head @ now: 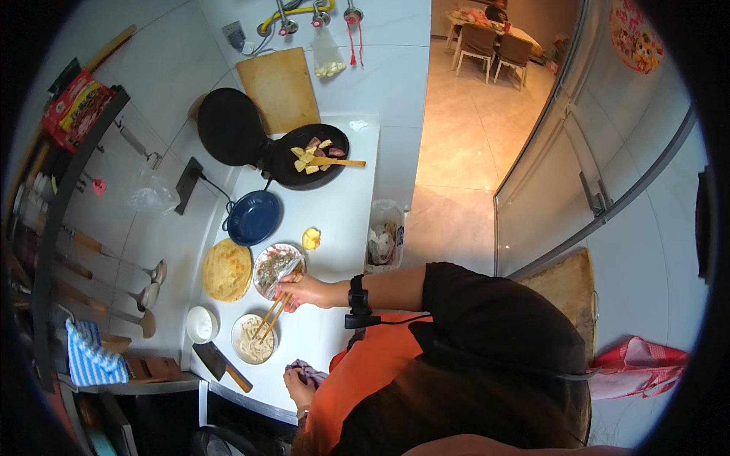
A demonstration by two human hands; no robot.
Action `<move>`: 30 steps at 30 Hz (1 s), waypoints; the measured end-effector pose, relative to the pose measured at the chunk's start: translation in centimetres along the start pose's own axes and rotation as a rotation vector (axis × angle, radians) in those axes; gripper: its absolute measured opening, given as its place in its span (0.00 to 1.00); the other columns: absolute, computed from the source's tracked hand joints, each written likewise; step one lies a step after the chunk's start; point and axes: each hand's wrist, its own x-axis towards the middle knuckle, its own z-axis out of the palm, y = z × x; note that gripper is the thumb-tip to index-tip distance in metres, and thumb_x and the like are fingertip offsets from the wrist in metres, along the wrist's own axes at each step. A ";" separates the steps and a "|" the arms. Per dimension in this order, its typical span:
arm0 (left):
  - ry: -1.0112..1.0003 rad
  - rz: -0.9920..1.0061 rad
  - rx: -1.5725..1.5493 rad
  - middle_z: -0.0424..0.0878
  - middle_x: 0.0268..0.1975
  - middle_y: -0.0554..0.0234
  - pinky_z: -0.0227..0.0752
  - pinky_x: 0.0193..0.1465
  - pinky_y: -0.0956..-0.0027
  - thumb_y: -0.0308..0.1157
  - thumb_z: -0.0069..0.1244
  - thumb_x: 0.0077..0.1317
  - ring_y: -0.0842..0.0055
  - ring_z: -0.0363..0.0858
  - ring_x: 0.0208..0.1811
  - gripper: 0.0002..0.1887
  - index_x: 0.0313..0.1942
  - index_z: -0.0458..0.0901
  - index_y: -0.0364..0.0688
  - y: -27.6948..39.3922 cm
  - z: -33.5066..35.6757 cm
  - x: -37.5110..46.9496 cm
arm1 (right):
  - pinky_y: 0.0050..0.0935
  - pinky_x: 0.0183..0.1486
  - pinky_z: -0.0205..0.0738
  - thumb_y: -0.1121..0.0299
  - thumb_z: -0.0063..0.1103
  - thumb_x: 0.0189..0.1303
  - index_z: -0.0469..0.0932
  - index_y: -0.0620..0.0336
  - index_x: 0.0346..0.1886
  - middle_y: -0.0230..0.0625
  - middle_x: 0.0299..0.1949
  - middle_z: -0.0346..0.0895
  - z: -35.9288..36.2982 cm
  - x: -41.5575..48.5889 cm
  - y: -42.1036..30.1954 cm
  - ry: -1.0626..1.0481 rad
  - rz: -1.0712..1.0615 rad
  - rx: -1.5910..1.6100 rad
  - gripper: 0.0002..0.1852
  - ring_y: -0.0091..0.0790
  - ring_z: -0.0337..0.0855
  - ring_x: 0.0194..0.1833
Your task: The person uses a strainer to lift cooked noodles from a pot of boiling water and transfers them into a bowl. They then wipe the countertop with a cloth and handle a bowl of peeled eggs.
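My right hand grips a pair of wooden chopsticks, whose tips rest in a white bowl of pale strips, perhaps noodles. Just beyond that hand lies a patterned plate of chopped food, partly under what looks like clear film. My left hand is on a bunched purple cloth at the counter's near edge. Left of the strips stand a small white bowl and a cleaver lying flat, its wooden handle towards me. Round flatbread lies beside the plate.
An open electric griddle holds food chunks and a wooden spatula. Near it are a dark blue dish, a yellow lump and an upright cutting board. Ladles hang along the wall. A bin stands beside the counter.
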 end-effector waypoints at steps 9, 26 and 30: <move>0.169 0.209 0.514 0.80 0.43 0.39 0.70 0.55 0.56 0.25 0.44 0.63 0.48 0.77 0.47 0.11 0.43 0.79 0.29 3.1 -1.0 -1.1 | 0.30 0.38 0.81 0.63 0.47 0.73 0.74 0.63 0.43 0.42 0.33 0.80 3.0 -0.5 1.7 -0.014 0.006 -0.035 0.12 0.33 0.83 0.31; -0.046 0.306 0.769 0.53 0.74 0.45 0.47 0.75 0.55 0.33 0.59 0.58 0.50 0.51 0.75 0.36 0.67 0.65 0.41 3.1 -3.0 -6.2 | 0.31 0.37 0.76 0.68 0.54 0.68 0.80 0.64 0.38 0.43 0.31 0.81 7.2 2.5 3.2 0.084 -0.522 -0.856 0.09 0.38 0.83 0.32; -0.053 0.305 0.745 0.52 0.74 0.44 0.46 0.76 0.55 0.32 0.59 0.57 0.50 0.49 0.75 0.37 0.68 0.64 0.42 3.0 -3.3 -6.0 | 0.41 0.37 0.74 0.65 0.55 0.64 0.82 0.62 0.35 0.49 0.29 0.80 9.5 3.3 3.7 -0.049 -0.513 -1.130 0.11 0.52 0.81 0.32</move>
